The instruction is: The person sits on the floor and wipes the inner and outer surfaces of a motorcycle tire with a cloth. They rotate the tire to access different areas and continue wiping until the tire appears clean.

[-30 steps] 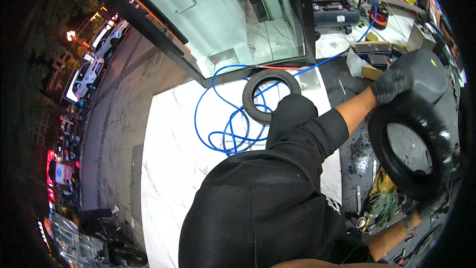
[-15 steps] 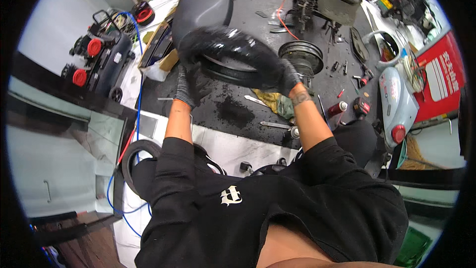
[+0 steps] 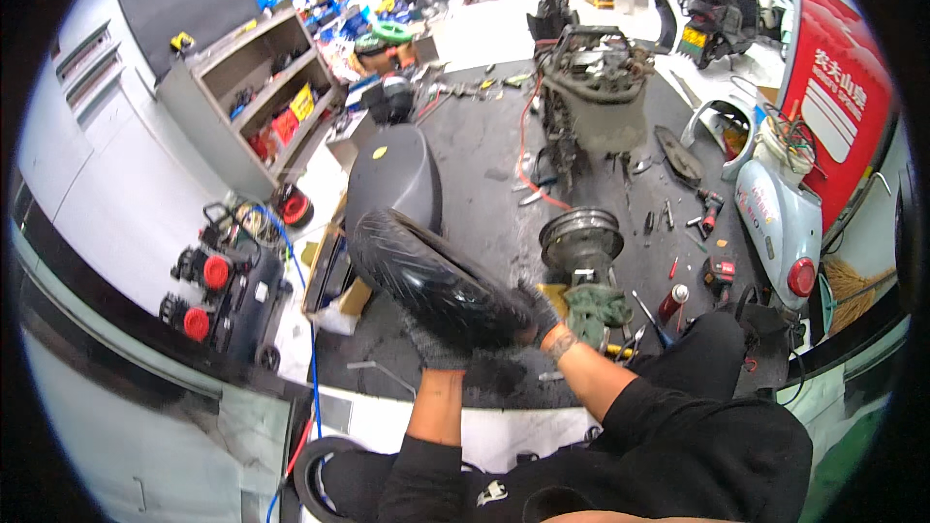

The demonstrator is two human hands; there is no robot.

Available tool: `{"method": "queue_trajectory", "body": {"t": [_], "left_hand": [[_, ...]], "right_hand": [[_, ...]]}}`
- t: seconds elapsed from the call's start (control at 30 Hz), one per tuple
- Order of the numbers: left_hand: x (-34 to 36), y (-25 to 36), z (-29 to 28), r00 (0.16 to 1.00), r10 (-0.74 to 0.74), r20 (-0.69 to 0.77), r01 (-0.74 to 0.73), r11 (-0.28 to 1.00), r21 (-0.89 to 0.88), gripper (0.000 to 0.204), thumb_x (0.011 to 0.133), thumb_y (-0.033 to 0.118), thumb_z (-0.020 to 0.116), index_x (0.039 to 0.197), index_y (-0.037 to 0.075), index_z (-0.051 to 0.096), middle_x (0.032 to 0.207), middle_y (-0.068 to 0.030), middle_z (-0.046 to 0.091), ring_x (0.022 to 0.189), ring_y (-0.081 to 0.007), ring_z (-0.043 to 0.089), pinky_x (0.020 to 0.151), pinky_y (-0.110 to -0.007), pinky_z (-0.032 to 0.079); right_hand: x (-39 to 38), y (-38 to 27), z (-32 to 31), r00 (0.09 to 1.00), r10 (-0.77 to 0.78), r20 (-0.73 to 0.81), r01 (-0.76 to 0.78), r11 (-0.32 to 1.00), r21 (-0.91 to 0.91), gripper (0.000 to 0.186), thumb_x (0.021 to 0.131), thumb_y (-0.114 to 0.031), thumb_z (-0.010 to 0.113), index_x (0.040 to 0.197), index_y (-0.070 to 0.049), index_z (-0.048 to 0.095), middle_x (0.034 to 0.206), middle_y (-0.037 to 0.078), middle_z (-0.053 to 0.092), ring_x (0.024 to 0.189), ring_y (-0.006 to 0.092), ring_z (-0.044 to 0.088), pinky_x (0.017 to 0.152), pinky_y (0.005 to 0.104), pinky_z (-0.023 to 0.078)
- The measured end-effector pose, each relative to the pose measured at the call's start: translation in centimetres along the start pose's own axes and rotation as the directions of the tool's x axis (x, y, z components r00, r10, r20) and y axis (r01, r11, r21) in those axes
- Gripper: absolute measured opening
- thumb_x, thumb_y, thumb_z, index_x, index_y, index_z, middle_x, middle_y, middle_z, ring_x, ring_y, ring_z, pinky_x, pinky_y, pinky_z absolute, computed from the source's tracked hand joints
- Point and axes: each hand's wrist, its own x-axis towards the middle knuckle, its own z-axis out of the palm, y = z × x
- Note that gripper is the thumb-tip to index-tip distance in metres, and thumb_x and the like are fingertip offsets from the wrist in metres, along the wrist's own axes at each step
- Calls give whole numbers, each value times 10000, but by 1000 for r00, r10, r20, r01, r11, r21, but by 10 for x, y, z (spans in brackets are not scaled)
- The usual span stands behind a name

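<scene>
Both my hands wear dark knitted gloves and hold a black motorcycle tyre (image 3: 426, 276), tilted above the dark mat. My left hand (image 3: 438, 347) is under its near left side, with the fingers mostly hidden behind the rubber. At the tyre's right end, my right hand (image 3: 542, 316) is closed on the edge. A bare metal wheel rim (image 3: 581, 244) stands on the mat to the right of the tyre. Just below that rim lies a crumpled green cloth (image 3: 598, 308). A grey scooter seat (image 3: 392, 179) sits right beyond the tyre.
A stripped scooter frame (image 3: 593, 102) stands ahead. On the right are a spray can (image 3: 673, 301), a cordless tool (image 3: 718, 274) and a pale body panel (image 3: 770, 223). An air compressor (image 3: 237, 295) with a blue hose stands at left. Another tyre (image 3: 308, 484) is by my left leg.
The tyre has come nearer to me and turned, its right end now lower. My left hand has shifted under it. My view has tilted up, showing more of the room.
</scene>
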Motion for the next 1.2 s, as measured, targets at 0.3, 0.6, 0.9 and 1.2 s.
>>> {"method": "queue_trajectory", "body": {"t": [0.3,0.6,0.9,1.2], "left_hand": [[-43,77,95,979,-190,67,59,590,805,600,976,301,725,1472,18,541,1347,-100,656,1187,-256,635,1031,-399,511],[-36,57,-60,998,35,-47,58,-546,836,886,843,400,825,1542,28,428,1437,-243,556,1283,-389,572,1108,-464,446],[-33,20,-106,966,73,248,-128,-699,704,986,734,422,850,1539,34,433,1320,-326,593,1224,-471,593,1064,-524,462],[-21,43,-113,997,44,-66,80,-589,804,1145,698,360,905,1606,43,283,1455,-296,539,1338,-429,540,1134,-463,423]], "right_hand": [[-3,59,19,960,21,-280,-84,973,-215,495,1048,-414,585,1374,-49,662,1324,147,701,1231,272,639,1116,404,474],[-26,-160,-135,371,-928,-37,-437,-139,-888,458,984,-429,530,1069,-34,747,1009,269,739,958,420,720,806,493,552],[6,-72,-174,656,-615,-438,-735,-387,-557,580,890,-462,638,1334,-91,681,1408,210,628,1266,393,628,1058,482,512],[28,-15,-167,941,-338,-32,-321,-856,-406,373,962,-480,514,1045,-186,728,1266,117,703,1224,356,632,972,515,501]]}}
